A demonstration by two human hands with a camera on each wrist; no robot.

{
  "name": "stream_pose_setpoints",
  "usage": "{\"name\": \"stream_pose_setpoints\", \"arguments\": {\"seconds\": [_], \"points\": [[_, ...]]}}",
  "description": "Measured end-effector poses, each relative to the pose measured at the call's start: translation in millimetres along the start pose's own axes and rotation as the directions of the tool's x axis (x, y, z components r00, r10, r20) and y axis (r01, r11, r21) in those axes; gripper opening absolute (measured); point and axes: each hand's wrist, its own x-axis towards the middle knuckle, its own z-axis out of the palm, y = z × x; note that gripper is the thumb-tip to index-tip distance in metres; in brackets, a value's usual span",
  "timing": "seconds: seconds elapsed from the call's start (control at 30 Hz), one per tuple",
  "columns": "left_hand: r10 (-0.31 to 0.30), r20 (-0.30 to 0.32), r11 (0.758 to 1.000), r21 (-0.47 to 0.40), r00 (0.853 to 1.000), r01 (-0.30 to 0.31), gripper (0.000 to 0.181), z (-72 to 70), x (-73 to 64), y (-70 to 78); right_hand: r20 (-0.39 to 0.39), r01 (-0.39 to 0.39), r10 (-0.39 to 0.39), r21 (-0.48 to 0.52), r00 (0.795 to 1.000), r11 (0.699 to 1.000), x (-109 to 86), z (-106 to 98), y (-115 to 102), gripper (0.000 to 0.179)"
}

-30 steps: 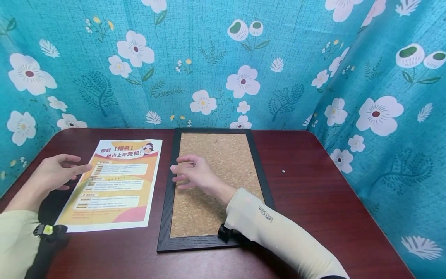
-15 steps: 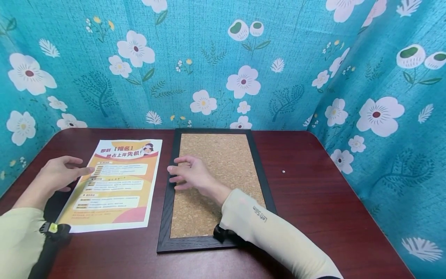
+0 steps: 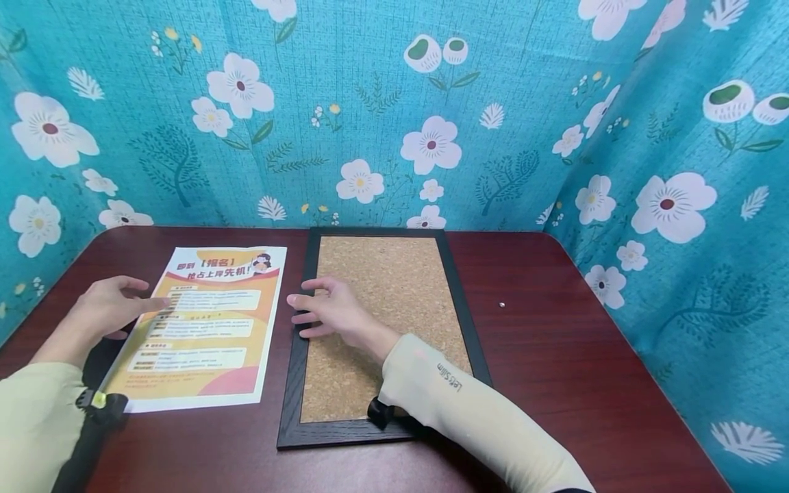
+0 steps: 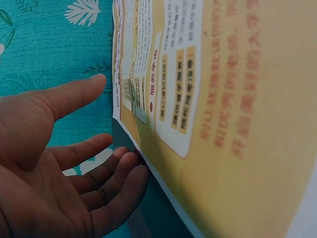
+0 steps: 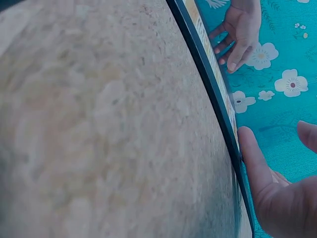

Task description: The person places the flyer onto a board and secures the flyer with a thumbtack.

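A printed poster (image 3: 212, 329), orange and white with Chinese text, lies flat on the table's left side. My left hand (image 3: 107, 308) hovers at its left edge, fingers loosely bent and thumb apart, holding nothing. In the left wrist view the fingertips (image 4: 133, 171) come right up to the paper's edge. To the right of the poster lies a cork board (image 3: 382, 274) in a black frame. Over its left frame bar is my right hand (image 3: 335, 311), fingers spread and pointing left toward the poster, with nothing in its grasp. Its forearm covers part of the board's lower right.
A small shiny silver object (image 3: 502, 305) sits on the dark red table (image 3: 548, 370) to the right of the board. Behind and along the right side hangs a teal flowered curtain (image 3: 382, 103). A strip of bare tabletop separates poster and board.
Both hands have shifted slightly: the left hand a little right over the poster's edge, the right hand a little left past the board's frame. Poster and board stay in place.
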Motion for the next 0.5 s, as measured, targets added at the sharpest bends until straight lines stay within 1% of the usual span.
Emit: {"name": "stream_pose_setpoints", "arguments": {"seconds": [0.17, 0.5], "points": [[-0.001, -0.003, 1.0, 0.013, 1.0, 0.001, 0.096, -1.5, 1.4, -0.4, -0.004, -0.006, 0.007, 0.024, 1.0, 1.0, 2.1, 3.8, -2.4, 0.06], [-0.017, 0.017, 1.0, 0.023, 1.0, 0.016, 0.107, -2.0, 2.1, 0.6, 0.002, -0.044, 0.044, 0.055, 0.999, 0.998, 4.0, 11.9, -8.0, 0.062]]}}
